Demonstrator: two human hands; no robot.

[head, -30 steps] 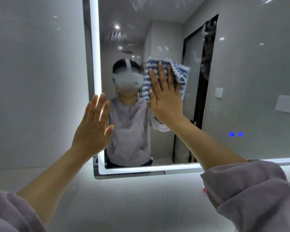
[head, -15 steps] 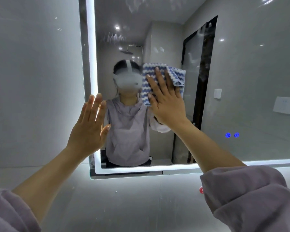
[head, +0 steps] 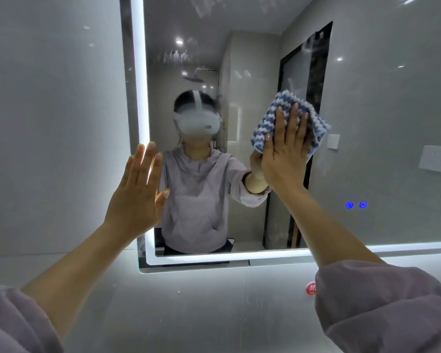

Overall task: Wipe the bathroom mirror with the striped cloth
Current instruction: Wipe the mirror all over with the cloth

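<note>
The bathroom mirror [head: 379, 123] fills the wall ahead, with a lit white strip along its left and bottom edges. A blue-and-white striped cloth [head: 270, 115] is pressed flat against the glass near the middle. My right hand [head: 285, 151] lies on the cloth with fingers spread upward, palm pushing it onto the mirror. My left hand [head: 138, 192] rests flat and empty against the mirror's left edge, fingers straight and together. Faint smears show on the glass above the cloth.
Grey tiled wall [head: 49, 123] lies left of the mirror and below it. Two blue touch buttons [head: 356, 205] glow on the glass at lower right. A small red round sticker [head: 310, 288] sits on the wall under the mirror, beside my right sleeve.
My right hand has slid the cloth to the right across the glass, away from the reflected head. The left hand stays pressed at the mirror's left edge.
</note>
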